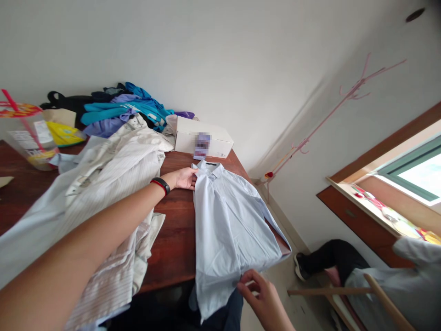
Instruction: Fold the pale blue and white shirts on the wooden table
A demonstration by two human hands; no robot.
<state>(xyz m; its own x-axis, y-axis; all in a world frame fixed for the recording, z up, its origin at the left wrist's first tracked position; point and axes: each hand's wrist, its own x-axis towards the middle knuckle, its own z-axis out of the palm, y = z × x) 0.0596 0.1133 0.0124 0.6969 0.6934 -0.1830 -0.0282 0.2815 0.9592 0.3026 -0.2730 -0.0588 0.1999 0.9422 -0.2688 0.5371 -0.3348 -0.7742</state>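
Note:
A light blue long-sleeved shirt (223, 216) lies face up on the dark wooden table, its collar toward the wall. One side of it is folded inward, and its lower end hangs past the table's front edge. My left hand (185, 178), with a black and red band on the wrist, grips the shirt's left edge just below the collar; some fingertips are hidden by the cloth. Down at the hem, my right hand (257, 292) is closed, thumb and forefinger pinching the fabric near its lower right part.
Left on the table (174, 248) lies a pile of pale striped garments (113, 170). Behind are blue and purple clothes (127, 110), a white box (220, 135) and a plastic cup with straw (31, 133). A pink coat rack (320, 124) and a seated person (382, 289) are at right.

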